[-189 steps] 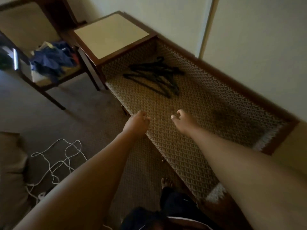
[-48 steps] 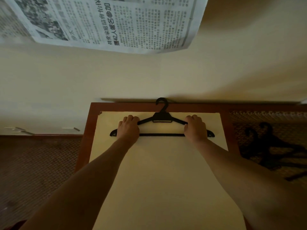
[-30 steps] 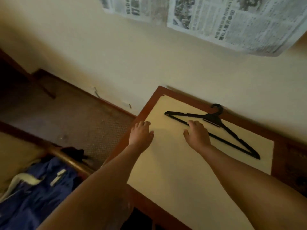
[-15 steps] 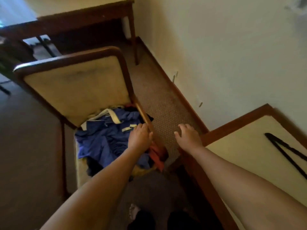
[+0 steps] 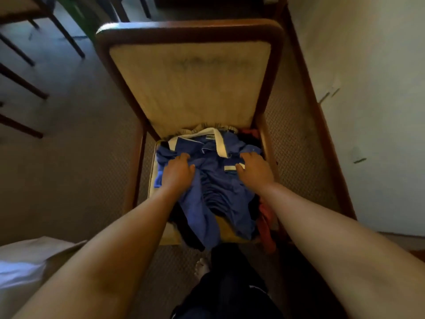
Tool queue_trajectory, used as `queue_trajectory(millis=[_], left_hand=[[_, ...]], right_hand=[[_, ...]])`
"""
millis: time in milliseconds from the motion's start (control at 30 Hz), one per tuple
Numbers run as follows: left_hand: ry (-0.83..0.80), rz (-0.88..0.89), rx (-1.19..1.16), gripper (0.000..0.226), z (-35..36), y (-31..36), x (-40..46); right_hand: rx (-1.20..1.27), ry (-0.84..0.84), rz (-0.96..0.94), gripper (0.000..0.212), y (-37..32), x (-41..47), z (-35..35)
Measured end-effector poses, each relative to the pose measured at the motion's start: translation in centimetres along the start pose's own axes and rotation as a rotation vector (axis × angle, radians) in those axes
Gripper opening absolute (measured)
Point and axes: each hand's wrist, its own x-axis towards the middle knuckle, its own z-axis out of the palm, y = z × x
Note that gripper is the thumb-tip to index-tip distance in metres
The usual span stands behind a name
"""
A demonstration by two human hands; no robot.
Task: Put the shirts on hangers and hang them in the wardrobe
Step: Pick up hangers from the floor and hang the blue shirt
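Reaching into the clothes heap, the left hand (image 5: 178, 172) and right hand (image 5: 254, 170) are seen gripping a blue shirt (image 5: 213, 180) on the chair (image 5: 188, 33) at frame centre; a lift by the shoulders is advised, so the garments beneath are left undisturbed.

No readable text anywhere, faint dark smudged marking on the chair back (image 5: 195, 88), too blurred to read, small label at the shirt (image 5: 213, 180) collar illegible
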Motion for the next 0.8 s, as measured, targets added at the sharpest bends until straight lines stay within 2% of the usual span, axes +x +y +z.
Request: queue_trajectory(millis=[167,300,367,433,500,567,633,700,800], left_hand=[[-0.001,-0.068,-0.013,0.044,1.6,-2.3,7.7],[-0.040,-0.126,0.066,0.052,3.3,-3.3,12.9],[-0.071,-0.170,0.122,0.056,4.3,-3.8,14.9],[-0.079,-0.241,0.166,0.062,5.2,-4.2,16.2],[-0.028,-0.332,0.170,0.072,5.8,-4.1,16.8],[0.043,-0.411,0.118,0.084,5.8,-3.8,17.1],[0.033,-0.444,0.097,0.087,5.5,-3.6,17.9],[-0.025,-0.454,0.119,0.079,5.5,-4.4,19.0],[-0.120,-0.329,0.251,0.037,4.8,-4.8,18.9]], right_hand=[[-0.098,-0.086,-0.042,0.046,1.6,8.1,3.4],[-0.287,-0.093,-0.038,0.070,2.6,12.3,6.0],[-0.385,-0.105,-0.024,0.075,2.9,13.9,6.7],[-0.410,-0.109,-0.020,0.068,3.1,15.2,7.3],[-0.399,-0.106,-0.046,0.048,3.4,16.1,7.7],[-0.309,-0.053,-0.096,0.027,3.9,16.4,8.3],[-0.179,0.013,-0.120,0.016,4.4,16.4,8.5],[-0.085,0.003,-0.108,0.010,4.4,16.2,7.9],[0.178,-0.014,-0.042,0.012,4.3,15.2,6.6]])
